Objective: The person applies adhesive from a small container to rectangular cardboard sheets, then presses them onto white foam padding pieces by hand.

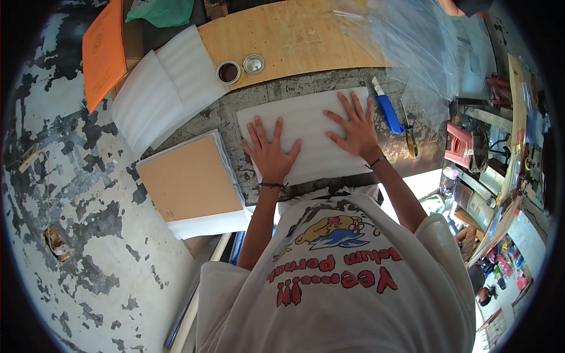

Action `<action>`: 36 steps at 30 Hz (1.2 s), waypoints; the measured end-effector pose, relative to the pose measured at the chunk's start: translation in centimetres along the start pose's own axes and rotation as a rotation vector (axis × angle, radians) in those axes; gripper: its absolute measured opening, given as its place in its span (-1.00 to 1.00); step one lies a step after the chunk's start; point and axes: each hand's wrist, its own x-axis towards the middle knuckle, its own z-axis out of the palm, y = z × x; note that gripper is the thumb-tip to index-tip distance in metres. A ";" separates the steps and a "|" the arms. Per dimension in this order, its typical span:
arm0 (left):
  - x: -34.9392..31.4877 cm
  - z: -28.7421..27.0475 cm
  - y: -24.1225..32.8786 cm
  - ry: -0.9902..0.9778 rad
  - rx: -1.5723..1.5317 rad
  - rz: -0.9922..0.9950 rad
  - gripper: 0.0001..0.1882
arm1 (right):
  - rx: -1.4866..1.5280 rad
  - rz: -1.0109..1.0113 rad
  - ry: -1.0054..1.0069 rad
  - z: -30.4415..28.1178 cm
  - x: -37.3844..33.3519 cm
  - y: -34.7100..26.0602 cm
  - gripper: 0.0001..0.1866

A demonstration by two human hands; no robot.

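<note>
A white foam sheet (pixel 306 129) lies flat on the dark, worn tabletop in front of me. My left hand (pixel 271 150) rests palm down on its left part, fingers spread. Toward the right end, my right hand (pixel 355 127) presses flat on the same sheet with its fingers apart. Neither hand grips anything. Just right of the sheet lies a blue-handled utility knife (pixel 389 113), its blade pointing away from me. Beside the knife is a screwdriver (pixel 411 141) with a yellow and dark handle.
Brown board (pixel 188 176) is stacked at the left with white sheets under it. Behind are more foam sheets (pixel 165 88), an open can (pixel 229 73), its metal lid (pixel 253 63) and a plywood panel (pixel 294 38). Clear plastic film (pixel 412 47) covers the far right. A peeling wall (pixel 88 235) borders the left.
</note>
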 end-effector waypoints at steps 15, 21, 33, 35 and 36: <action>-0.9 1.1 2.7 -0.003 -0.019 0.025 -0.26 | 0.013 0.053 0.079 0.8 -1.4 -1.6 -0.42; -1.1 1.4 2.7 0.053 -0.011 0.048 -0.26 | -0.010 0.068 0.129 1.5 -1.7 -1.6 -0.38; -2.2 1.4 1.7 0.144 -0.019 0.107 -0.27 | -0.103 0.108 0.268 1.3 -4.5 -3.4 -0.32; -2.2 0.4 1.1 0.207 -0.051 0.023 -0.28 | 0.137 0.345 0.447 2.0 -5.7 -2.2 -0.28; -2.6 0.0 0.8 0.245 -0.087 -0.061 -0.28 | 0.132 0.343 0.460 2.4 -5.9 -1.0 -0.28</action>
